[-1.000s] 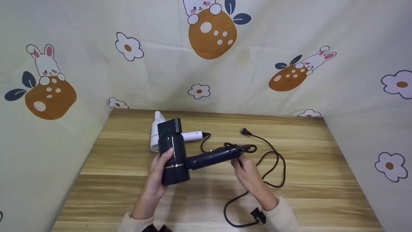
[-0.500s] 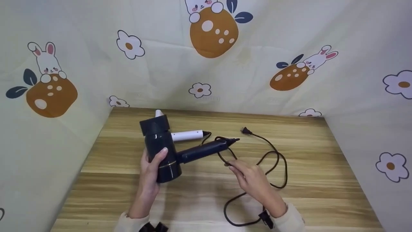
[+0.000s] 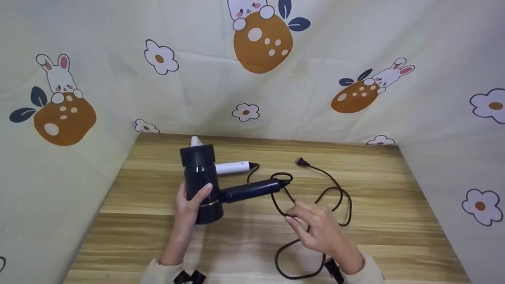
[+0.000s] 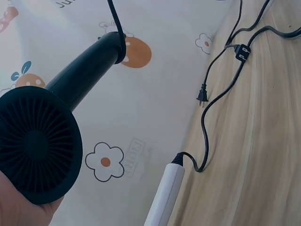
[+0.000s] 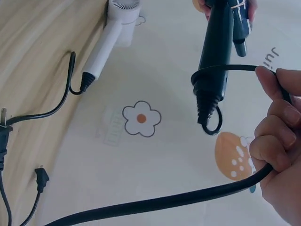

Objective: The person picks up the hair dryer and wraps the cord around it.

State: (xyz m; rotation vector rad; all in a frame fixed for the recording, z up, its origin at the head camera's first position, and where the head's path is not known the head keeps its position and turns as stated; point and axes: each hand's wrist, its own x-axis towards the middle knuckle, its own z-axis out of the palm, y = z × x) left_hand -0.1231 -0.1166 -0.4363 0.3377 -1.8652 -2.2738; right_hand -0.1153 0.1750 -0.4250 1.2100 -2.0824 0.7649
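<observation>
A dark blue hair dryer (image 3: 201, 177) is held up over the table by my left hand (image 3: 189, 209), which grips its barrel with the thumb across the front. Its handle (image 3: 252, 190) points right, and the vented rear end (image 4: 36, 146) shows in the left wrist view. Between thumb and fingers my right hand (image 3: 321, 227) pinches the dryer's black cord (image 5: 240, 67). A turn of that cord loops round the handle's end. Behind the dark dryer lies a white hair dryer (image 3: 232, 167), its body mostly hidden in the head view.
On the wooden table (image 3: 138, 228) a black plug (image 3: 302, 161) lies at the back right. Loose black cable (image 3: 349, 205) curls beneath and beside my right hand. Patterned cloth walls (image 3: 205, 90) close off the back and both sides.
My right hand has moved from the handle's end toward the lower right, drawing the cord out into a wider loop. The dark dryer swung left, then slightly back right.
</observation>
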